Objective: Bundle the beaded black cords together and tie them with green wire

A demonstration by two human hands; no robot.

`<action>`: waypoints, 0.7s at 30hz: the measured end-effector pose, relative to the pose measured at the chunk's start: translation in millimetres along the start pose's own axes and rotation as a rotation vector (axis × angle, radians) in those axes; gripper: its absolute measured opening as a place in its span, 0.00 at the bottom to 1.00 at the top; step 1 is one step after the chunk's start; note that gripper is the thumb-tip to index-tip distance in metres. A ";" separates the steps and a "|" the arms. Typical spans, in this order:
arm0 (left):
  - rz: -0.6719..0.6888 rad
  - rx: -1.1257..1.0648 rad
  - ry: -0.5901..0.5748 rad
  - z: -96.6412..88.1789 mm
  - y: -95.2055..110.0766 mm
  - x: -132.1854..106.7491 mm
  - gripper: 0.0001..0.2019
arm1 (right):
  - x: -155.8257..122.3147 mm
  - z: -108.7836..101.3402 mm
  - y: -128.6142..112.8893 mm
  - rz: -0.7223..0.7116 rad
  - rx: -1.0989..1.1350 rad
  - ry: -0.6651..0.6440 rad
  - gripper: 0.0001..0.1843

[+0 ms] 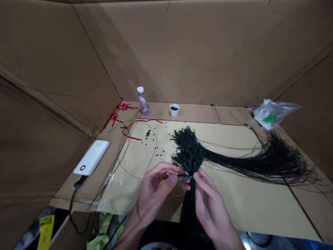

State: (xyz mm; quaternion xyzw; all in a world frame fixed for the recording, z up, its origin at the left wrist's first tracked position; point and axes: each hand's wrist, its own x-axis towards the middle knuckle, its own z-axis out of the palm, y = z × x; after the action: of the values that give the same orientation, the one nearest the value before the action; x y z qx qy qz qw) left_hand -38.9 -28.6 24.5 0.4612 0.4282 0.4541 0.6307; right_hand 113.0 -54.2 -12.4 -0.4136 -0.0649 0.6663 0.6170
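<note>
At the far left of the frame, a white power bank [91, 157] lies on your cardboard-covered table [87, 187], its black cable [74, 205] dropping over the lower edge toward a yellow tag [46, 232]. Red cord scraps [116, 113] sprawl at upper left, just beside a clear water bottle [143, 101] with a white cap. A small white cup [174, 109] of dark beads stands to its right, near the cardboard wall [182, 52]. Loose dark beads [148, 135] scatter across a pale board [229, 205] at centre left. At lower centre, your left hand [153, 194] pinches a green thread [186, 180] at the neck of a bundle of dark green beaded strands [188, 152], while your right hand [210, 205] grips that bundle just beside it, a slim pale strip [205, 201], too blurred to name, lying along its fingers. The bundle's beaded head rises at centre, black strands [260, 163] sweeping right across the board and more hanging below your hands. At upper right sits a crumpled plastic bag [270, 114] with a green label.
</note>
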 end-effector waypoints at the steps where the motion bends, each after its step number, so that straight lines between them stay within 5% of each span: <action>1: -0.012 0.010 0.001 1.0 -2.1 0.8 0.13 | -0.1 0.7 -0.7 0.006 -0.005 -0.020 0.15; 10: -0.002 0.090 -0.024 9.8 -10.5 5.4 0.10 | -3.0 -5.1 -7.9 -0.011 -0.019 -0.044 0.14; 21: -0.047 0.091 0.084 26.2 -10.2 13.6 0.12 | -6.5 -6.6 -11.6 -0.012 -0.022 -0.108 0.14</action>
State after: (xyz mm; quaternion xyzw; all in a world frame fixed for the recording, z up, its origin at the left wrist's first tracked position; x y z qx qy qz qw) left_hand -8.9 -22.1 18.4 0.4598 0.4850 0.4381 0.6012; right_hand 125.4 -60.1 -6.7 -0.3834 -0.1080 0.6834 0.6118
